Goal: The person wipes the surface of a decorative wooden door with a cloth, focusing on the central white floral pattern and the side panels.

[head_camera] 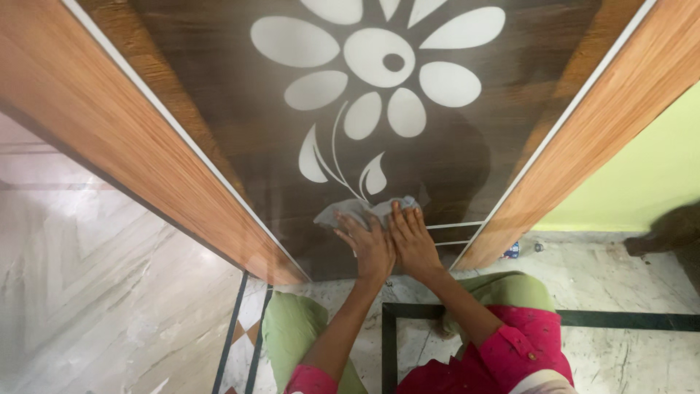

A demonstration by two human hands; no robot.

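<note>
Head view, lower centre: both hands, left [368, 244] and right [412, 237], press flat, fingers spread, on a grey cloth [361, 210] against the dark door panel [219, 95]. Cloth looks soft, light; best bunched under palms.

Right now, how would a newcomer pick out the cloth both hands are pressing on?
Find the dark glossy door panel with the big white flower. Follow the flower's stem down to the left hand and right hand. The cloth is the crumpled grey patch under their fingertips, the only soft thing on the panel.
</note>
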